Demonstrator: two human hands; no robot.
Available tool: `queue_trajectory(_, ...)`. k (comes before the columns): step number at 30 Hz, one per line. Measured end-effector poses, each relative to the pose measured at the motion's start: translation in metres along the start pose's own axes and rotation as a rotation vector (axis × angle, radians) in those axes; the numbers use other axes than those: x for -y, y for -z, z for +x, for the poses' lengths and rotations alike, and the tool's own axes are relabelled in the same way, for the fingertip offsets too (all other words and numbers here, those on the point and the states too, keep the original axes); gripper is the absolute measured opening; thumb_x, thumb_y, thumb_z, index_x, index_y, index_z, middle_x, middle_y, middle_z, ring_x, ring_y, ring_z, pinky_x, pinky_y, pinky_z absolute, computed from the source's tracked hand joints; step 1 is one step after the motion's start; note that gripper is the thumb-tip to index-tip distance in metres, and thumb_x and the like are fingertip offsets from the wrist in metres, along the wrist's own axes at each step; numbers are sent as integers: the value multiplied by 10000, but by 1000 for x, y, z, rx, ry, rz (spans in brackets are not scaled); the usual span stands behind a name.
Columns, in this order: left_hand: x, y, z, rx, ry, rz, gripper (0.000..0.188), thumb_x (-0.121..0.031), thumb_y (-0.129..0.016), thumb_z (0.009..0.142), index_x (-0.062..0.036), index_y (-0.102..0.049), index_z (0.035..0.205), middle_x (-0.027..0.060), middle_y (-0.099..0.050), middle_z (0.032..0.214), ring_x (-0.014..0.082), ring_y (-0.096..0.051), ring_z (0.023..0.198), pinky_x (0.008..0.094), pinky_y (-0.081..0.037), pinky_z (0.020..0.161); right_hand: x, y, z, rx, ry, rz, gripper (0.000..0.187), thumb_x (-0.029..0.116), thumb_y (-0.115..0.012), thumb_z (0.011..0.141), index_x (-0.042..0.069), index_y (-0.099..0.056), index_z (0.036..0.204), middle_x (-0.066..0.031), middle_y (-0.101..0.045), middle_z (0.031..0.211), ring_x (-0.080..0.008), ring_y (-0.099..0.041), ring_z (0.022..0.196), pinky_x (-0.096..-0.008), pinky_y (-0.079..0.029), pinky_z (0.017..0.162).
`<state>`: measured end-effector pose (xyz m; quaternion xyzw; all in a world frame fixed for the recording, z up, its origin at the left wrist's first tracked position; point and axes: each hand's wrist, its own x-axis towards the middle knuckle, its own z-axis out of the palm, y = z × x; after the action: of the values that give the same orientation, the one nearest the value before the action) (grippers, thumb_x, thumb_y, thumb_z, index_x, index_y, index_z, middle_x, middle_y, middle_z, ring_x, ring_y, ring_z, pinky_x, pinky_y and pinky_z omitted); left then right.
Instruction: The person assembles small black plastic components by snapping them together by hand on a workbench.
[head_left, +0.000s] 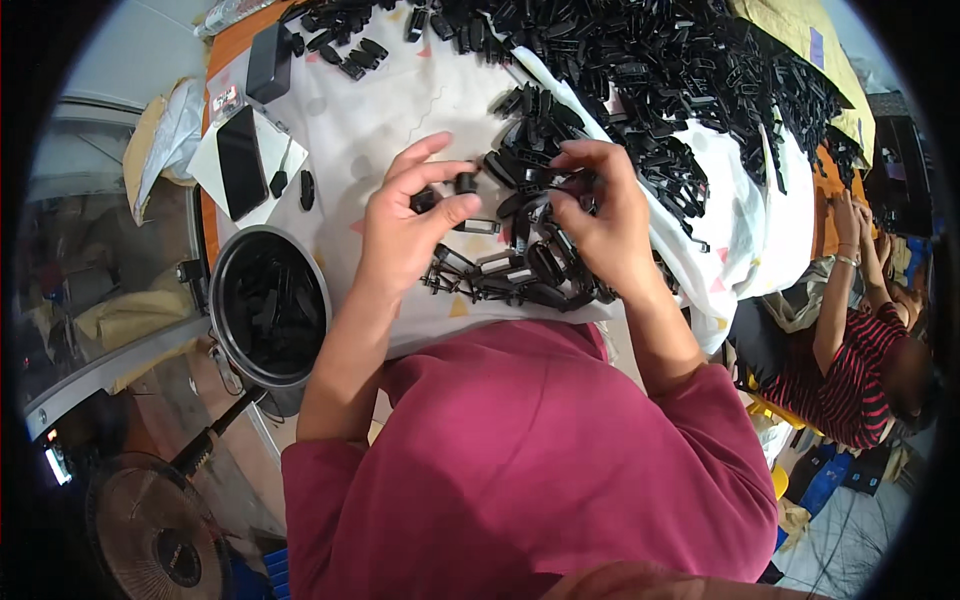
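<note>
Between the thumb and forefinger of my left hand (400, 220) is a small black plastic part (466, 183). Another dark piece (423, 200) shows by its palm, partly covered by the fingers. My right hand (612, 215) has its thumb and fingers curled together over the right side of a small heap of black plastic parts (545, 265). Something dark lies at those fingertips, but its kind is hidden. The heap holds long, narrow pieces, some with shiny frames, and sits on a white patterned cloth (370, 120) between and below my hands.
A large mound of black parts (640, 70) covers the far right. On the left stand a round bin (222, 330) of black pieces, a phone (241, 165) and a black box (268, 65). A fan (160, 530) is at lower left. Another person (850, 370) sits at right.
</note>
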<state>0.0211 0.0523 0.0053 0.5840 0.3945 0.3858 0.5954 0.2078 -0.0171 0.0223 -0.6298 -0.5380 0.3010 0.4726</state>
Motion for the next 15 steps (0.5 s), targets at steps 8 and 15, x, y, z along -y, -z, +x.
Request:
queue_trajectory(8, -18, -22, -9, 137, 92, -393, 328, -92, -702, 712, -16, -580, 1007, -6, -586, 796, 32, -479, 603, 151, -395, 555, 25, -9, -2, 116, -67, 601, 315, -64, -593, 756, -42, -507, 1058, -90, -524, 1001, -143, -548, 857, -237, -454, 749)
queue_trajectory(15, -27, -22, -12, 40, 43, -297, 287, -65, -702, 708, 10, -586, 960, 11, -600, 812, 48, -504, 641, 165, -414, 578, 30, -1, 0, 23, 449, -89, 291, -84, -586, 719, 1, -596, 998, -122, -560, 918, -192, -568, 747, -243, -464, 604)
